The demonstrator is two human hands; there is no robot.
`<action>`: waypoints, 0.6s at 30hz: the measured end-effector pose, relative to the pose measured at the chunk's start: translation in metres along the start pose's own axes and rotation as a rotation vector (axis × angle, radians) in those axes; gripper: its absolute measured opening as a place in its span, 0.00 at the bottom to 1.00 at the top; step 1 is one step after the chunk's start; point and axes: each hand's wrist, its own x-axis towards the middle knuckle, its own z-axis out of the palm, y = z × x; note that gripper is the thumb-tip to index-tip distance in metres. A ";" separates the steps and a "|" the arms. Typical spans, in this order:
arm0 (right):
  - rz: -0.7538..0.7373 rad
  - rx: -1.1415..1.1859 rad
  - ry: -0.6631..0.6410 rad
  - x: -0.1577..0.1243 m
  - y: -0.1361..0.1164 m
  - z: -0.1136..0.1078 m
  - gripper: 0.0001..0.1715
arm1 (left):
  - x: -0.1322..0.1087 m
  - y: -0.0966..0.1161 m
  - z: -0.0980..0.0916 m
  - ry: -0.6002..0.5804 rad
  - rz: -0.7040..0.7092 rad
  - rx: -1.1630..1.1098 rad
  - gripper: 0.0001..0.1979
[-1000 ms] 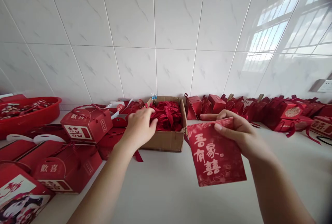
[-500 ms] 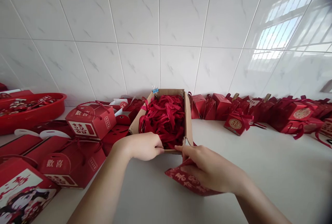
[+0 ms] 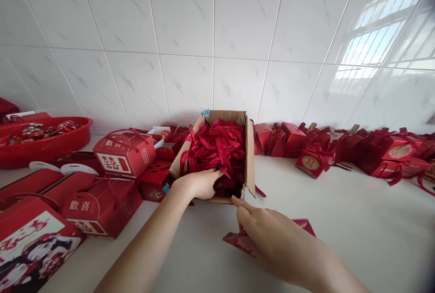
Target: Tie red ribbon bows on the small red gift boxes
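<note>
A cardboard box [image 3: 250, 157], its top open, holds a heap of red ribbons [image 3: 217, 141]. My left hand [image 3: 199, 184] reaches over its front edge into the heap, fingers bent and closed among the ribbons; the fingertips are partly hidden. In front of the box's right corner my right hand [image 3: 272, 234] grips a red paper gift box [image 3: 238, 243] with pale lettering. Most of that gift box lies hidden under the palm. My right index finger points forward and touches, or nearly touches, the cardboard box's front edge.
Red gift boxes with rope handles [image 3: 124, 152] crowd the left side, a red basin [image 3: 44, 141] of small packets behind them. Along the tiled wall at right stand several small red boxes, one tied with a bow [image 3: 311, 161]. A blue binder clip [image 3: 205, 112] grips the cardboard box's back corner.
My left hand has gone from the front edge deeper into the ribbons, which are pushed up and back. My right hand has turned slightly, covering more of the red gift box. The view has shifted a little.
</note>
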 end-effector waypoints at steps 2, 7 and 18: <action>-0.003 0.012 0.005 0.001 0.001 -0.001 0.11 | 0.005 -0.004 0.001 0.051 0.000 0.002 0.31; -0.011 0.020 -0.017 0.001 0.001 -0.002 0.16 | 0.014 -0.013 0.004 0.105 -0.032 0.031 0.27; 0.042 0.014 -0.136 0.002 -0.004 -0.009 0.21 | 0.015 -0.010 0.003 0.172 -0.097 0.129 0.17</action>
